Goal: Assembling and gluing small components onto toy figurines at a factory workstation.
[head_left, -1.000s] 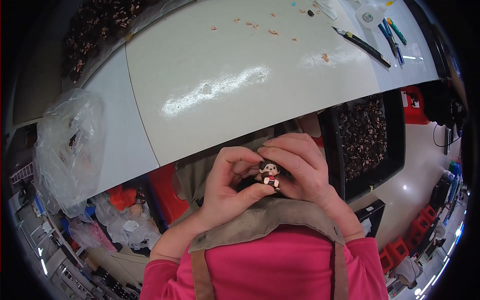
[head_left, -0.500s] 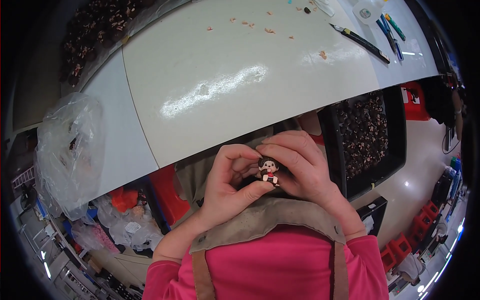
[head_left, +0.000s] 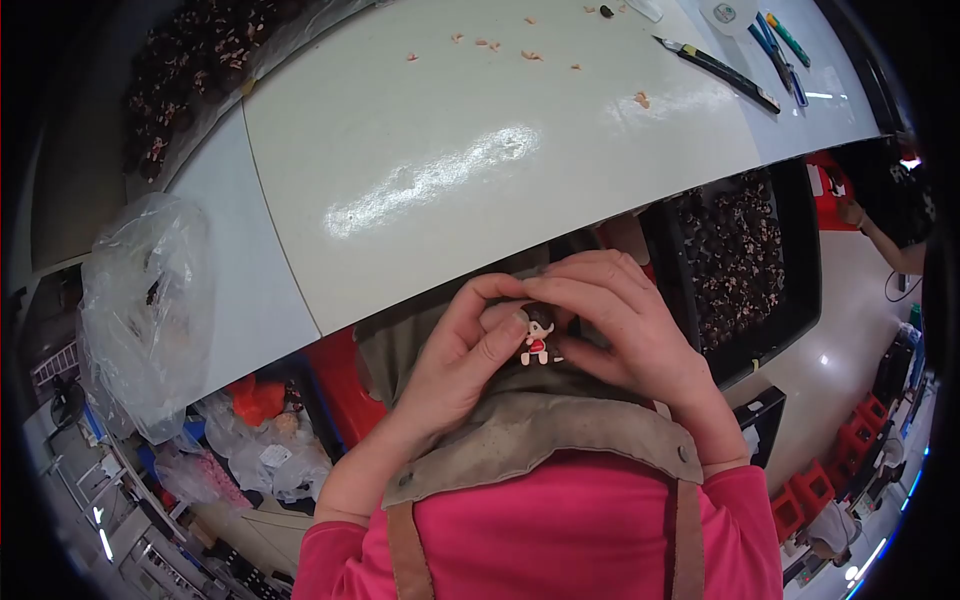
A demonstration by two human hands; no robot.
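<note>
A small toy figurine [head_left: 538,345] with dark brown hair, a pale face, a red top and pale feet is upright between my hands, just off the table's near edge. My left hand [head_left: 462,350] grips it from the left, thumb against the side of its head. Around its top and right side curls my right hand [head_left: 618,315], its fingers bent and closed about the figurine. The index fingers of both hands meet above it. The figurine's back and several fingertips are hidden.
On the table [head_left: 430,130] lie a craft knife [head_left: 715,72], pens [head_left: 788,40] and pale shavings [head_left: 532,56]. A black crate [head_left: 735,270] of dark figurine parts stands right. More parts [head_left: 190,80] fill the far left; a clear plastic bag [head_left: 145,310] hangs over the left edge.
My left thumb has moved up from the figurine's base to the side of its head. The figurine has turned a little. At the far right a person's arm has come into view.
</note>
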